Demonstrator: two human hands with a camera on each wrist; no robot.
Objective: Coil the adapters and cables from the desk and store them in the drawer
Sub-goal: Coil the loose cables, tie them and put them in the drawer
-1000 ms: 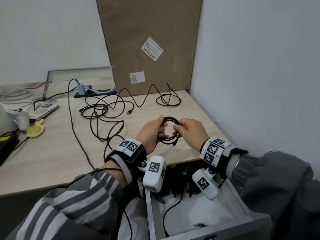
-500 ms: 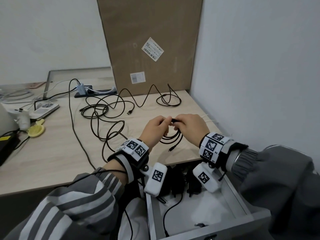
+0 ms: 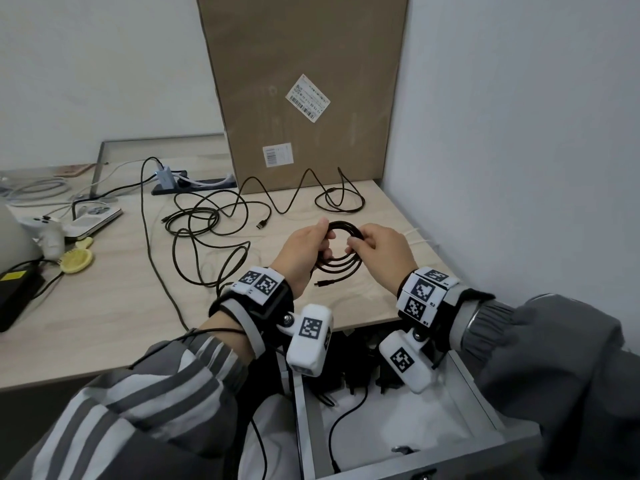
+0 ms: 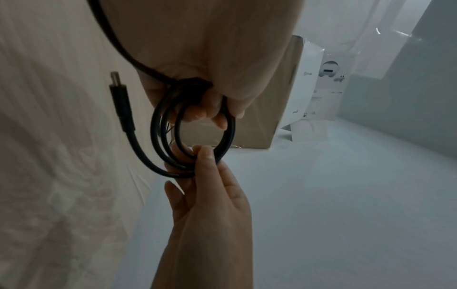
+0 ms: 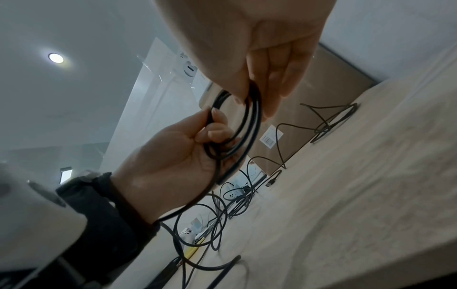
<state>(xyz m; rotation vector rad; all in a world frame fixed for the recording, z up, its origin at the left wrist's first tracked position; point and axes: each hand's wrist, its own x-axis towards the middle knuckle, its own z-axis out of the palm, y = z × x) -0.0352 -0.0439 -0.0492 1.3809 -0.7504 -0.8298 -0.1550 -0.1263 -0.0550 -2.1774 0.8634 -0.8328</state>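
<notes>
A black cable (image 3: 341, 249), wound into a small coil of several loops, is held above the front right part of the desk (image 3: 104, 306), between the two hands. The left hand (image 3: 301, 252) grips the coil's left side with thumb and fingers curled round the loops. The right hand (image 3: 381, 251) pinches the opposite side between thumb and fingertips (image 4: 205, 154). One plug end (image 3: 323, 282) hangs free just below the grip. Beyond the grip, well apart, more loose cables (image 3: 214, 230) lie tangled on the desk in front of a cardboard box (image 3: 304, 81). Below the wrists, the drawer (image 3: 485, 407) stands open, with a cord (image 3: 346, 417) and dark adapters (image 3: 356, 372) inside.
</notes>
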